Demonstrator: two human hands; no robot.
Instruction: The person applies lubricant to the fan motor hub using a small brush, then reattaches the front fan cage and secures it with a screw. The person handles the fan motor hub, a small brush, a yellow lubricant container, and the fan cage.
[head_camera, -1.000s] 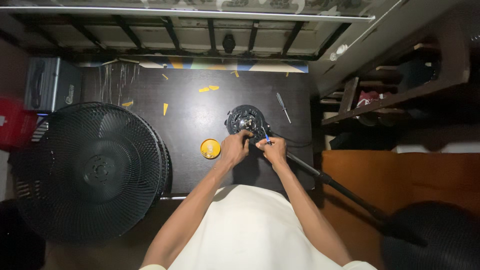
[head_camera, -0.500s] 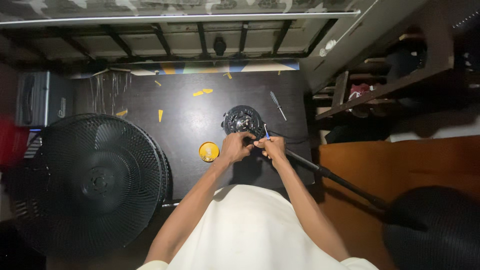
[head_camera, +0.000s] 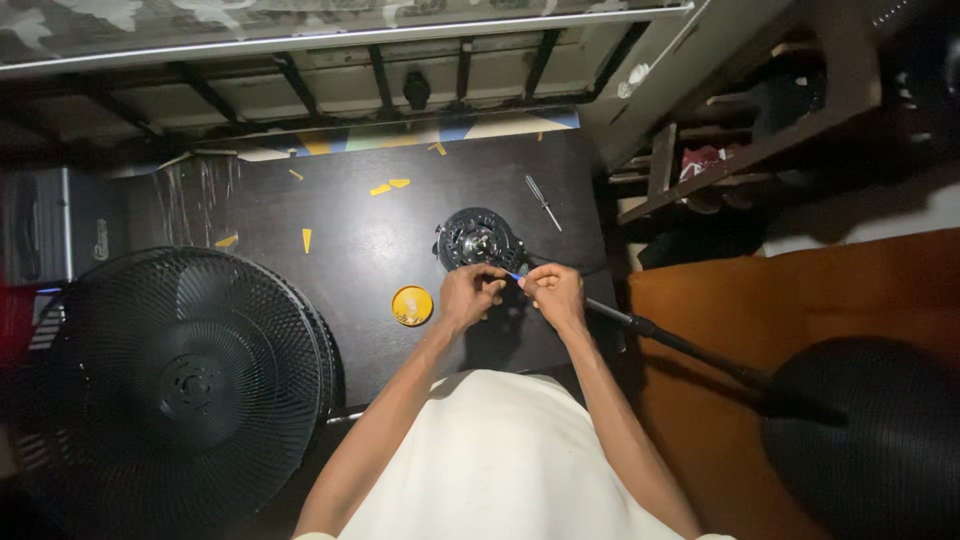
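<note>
**Both hands at the fan motor on a dark table**

Dark, glossy tabletop fills the middle of the view, with a barred frame beyond its far edge. Near its right side the left hand and the right hand meet, fingers pinched together on a small blue-tipped tool held between them; how firmly each clamps it cannot be told. The tool's short axis runs left to right, its tip pointing toward the round black fan motor housing, which lies just beyond the hands on the far side, touching or almost touching the left fingers. The left hand is the nearer one to the housing.

A black pole slants from under the right hand to a round black base at the near right. Just left of the left hand sits a small yellow round lid. A slim screwdriver lies farther off, to the right of the housing. Yellow scraps dot the far tabletop, and a large black fan grille covers the near left.
</note>
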